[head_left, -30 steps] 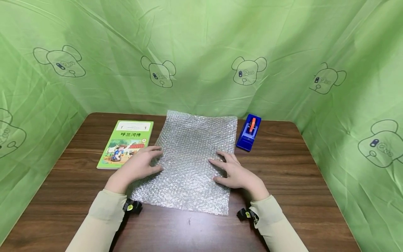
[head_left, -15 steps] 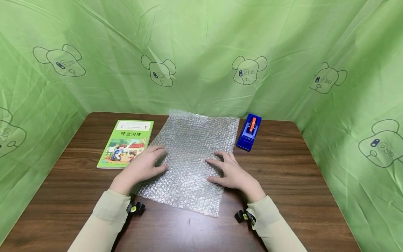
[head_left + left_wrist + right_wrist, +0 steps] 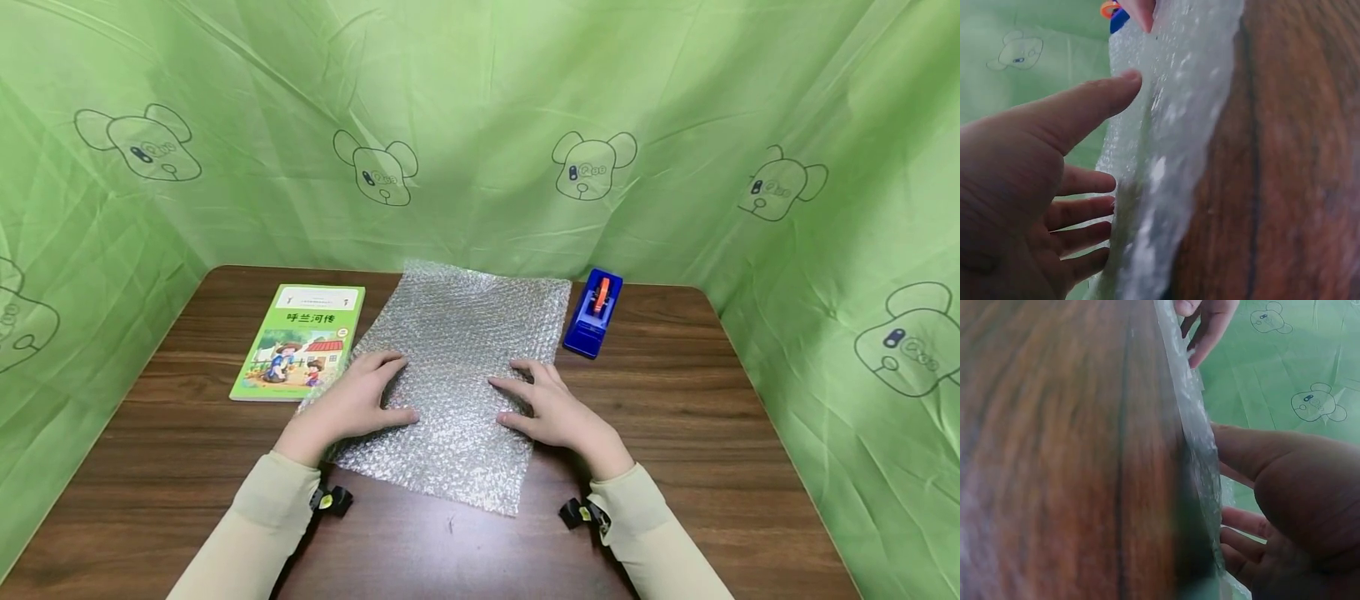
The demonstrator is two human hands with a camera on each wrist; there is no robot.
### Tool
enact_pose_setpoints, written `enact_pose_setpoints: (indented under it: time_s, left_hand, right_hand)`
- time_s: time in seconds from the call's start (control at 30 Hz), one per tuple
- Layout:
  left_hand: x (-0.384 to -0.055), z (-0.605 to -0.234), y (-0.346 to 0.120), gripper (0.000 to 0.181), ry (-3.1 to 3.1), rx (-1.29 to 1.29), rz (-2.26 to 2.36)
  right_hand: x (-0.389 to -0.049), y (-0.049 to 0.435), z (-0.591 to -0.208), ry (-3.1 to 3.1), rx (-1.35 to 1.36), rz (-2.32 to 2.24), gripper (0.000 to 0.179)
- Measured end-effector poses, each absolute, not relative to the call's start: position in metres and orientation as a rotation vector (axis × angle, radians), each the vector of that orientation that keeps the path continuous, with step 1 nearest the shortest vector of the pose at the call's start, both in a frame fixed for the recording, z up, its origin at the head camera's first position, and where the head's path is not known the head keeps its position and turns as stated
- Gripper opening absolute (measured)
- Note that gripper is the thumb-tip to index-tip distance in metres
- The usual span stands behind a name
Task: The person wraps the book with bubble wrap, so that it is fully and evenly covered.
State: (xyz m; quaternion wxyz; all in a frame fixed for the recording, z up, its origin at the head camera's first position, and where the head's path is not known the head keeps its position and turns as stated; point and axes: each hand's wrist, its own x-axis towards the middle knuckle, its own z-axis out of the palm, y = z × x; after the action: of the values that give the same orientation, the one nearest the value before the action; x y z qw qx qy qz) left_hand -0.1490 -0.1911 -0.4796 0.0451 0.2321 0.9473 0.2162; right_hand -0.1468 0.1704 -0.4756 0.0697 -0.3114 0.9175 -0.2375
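A sheet of clear bubble wrap (image 3: pixel 450 333) lies across the middle of the table, a little skewed. My left hand (image 3: pixel 352 404) is over its left part, thumb and fingers spread apart. On the sheet's right side is my right hand (image 3: pixel 558 408), fingers spread and fingertips at the wrap. Neither hand grips anything. In the left wrist view the left fingertips (image 3: pixel 1105 182) are right at the bubble wrap (image 3: pixel 1166 150). The right wrist view has the right thumb (image 3: pixel 1241 447) along the edge of the wrap (image 3: pixel 1204 462).
Left of the sheet lies a green book (image 3: pixel 292 333), its lower right corner overlapped by the wrap. A blue tape dispenser (image 3: pixel 588 333) with an orange roll stands at the right. Green cloth (image 3: pixel 480 100) surrounds the back and sides of the wooden table (image 3: pixel 675 417).
My left hand has slid right over the wrap, and my right hand has shifted slightly left. The sheet's near right corner has swung left, and its left edge now reaches the book.
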Motion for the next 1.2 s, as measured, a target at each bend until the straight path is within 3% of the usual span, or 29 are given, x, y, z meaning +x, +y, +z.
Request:
enact_pose_setpoints:
  time_s: [0.8,1.2]
  left_hand:
    - [-0.152,-0.486,-0.198,0.106,2.818,0.685,0.786]
    - [-0.152,-0.482,-0.199,0.105,2.822,0.699,0.772]
  right_hand:
    - [-0.162,0.181,-0.483,2.793,-0.963,-0.859,0.05]
    - [-0.164,0.185,-0.481,2.766,-0.919,-0.848,0.068]
